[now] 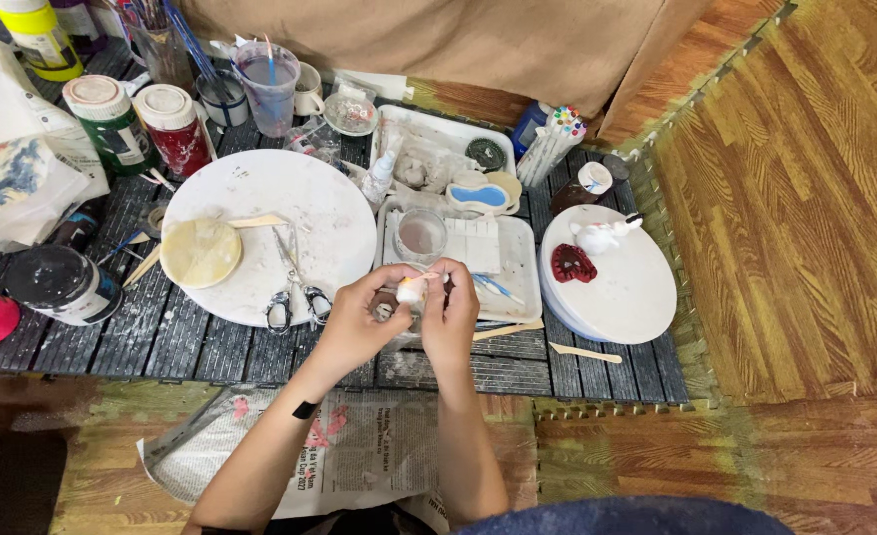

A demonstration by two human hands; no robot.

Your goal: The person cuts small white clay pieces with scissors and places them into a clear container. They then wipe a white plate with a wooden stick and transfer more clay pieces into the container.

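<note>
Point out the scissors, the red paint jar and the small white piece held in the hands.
scissors [295,287], head view, on the blades near the pivot.
red paint jar [179,139], head view, on its red body.
small white piece [412,290], head view, on its middle.

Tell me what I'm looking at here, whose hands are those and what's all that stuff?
This one picture comes from a camera worn on a person's head, looking down, so the two bare arms are that person's own. The left hand and right hand together pinch a small pale clay piece in their fingers. Below them is a low dark slatted table. On it lie a big round white board with a flat yellowish clay disc and metal scissors, and a smaller round white board carrying a little white figure and a dark red lump. Paint jars stand at the back.
</note>
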